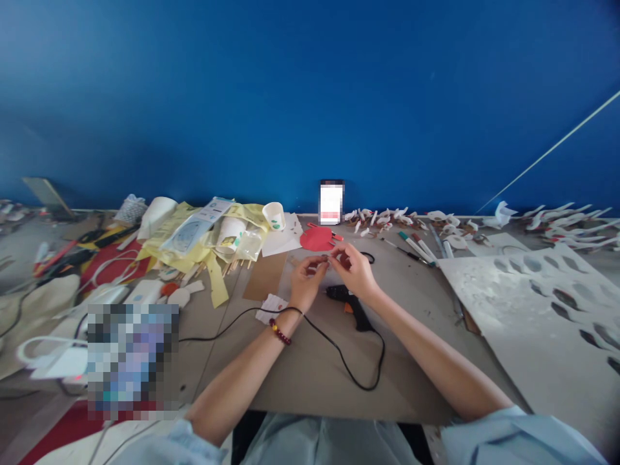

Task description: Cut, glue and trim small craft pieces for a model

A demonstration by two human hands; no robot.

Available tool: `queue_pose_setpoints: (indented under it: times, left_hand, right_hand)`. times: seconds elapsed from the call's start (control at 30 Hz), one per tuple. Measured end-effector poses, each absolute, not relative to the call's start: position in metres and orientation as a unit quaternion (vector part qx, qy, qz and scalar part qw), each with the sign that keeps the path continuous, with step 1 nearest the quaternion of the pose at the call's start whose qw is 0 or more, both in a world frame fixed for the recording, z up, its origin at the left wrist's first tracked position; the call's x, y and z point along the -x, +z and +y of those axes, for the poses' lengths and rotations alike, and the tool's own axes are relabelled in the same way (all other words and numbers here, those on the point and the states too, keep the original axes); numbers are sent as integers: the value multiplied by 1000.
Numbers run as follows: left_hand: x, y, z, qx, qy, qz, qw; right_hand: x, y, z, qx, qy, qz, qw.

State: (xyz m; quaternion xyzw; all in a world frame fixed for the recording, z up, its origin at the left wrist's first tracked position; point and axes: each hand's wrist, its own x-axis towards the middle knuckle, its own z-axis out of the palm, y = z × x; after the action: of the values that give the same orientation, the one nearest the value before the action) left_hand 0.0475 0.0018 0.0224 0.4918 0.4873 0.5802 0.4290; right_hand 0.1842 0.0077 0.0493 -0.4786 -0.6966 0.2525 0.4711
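Note:
My left hand (309,279) and my right hand (352,268) meet fingertip to fingertip above the middle of the table. Both are closed in a pinch around something small; too little of it shows to name it. A black hot glue gun (352,306) lies just below the hands, its black cord (334,342) looping toward me and then left past my left wrist. Beyond the fingertips lies a round red piece (316,239). A crumpled white scrap of paper (272,308) rests left of my left hand, near a brown sheet (265,276).
A phone (331,201) leans on the blue wall (310,97). Yellow bags and packets (194,226) and a white cup (274,216) crowd the left. Markers (411,248), several small white pieces (382,216) and a large white sheet with cut-outs (523,310) lie on the right.

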Motion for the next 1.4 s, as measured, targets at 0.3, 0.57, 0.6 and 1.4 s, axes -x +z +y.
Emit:
queue_pose_setpoints:
  times: [0.3, 0.57, 0.6, 1.4]
  left_hand:
    - [-47, 25, 2, -485, 579, 484, 442]
    - [-46, 20, 4, -496, 583, 473, 437]
    - [-46, 19, 4, -497, 582, 470, 439]
    - [-46, 22, 3, -497, 601, 476, 406]
  right_hand:
    - [-187, 52, 8, 453, 244, -714, 474]
    - [-189, 54, 12, 431, 261, -721, 476]
    - [-189, 53, 12, 428, 263, -720, 478]
    - [-189, 50, 13, 428, 301, -696, 492]
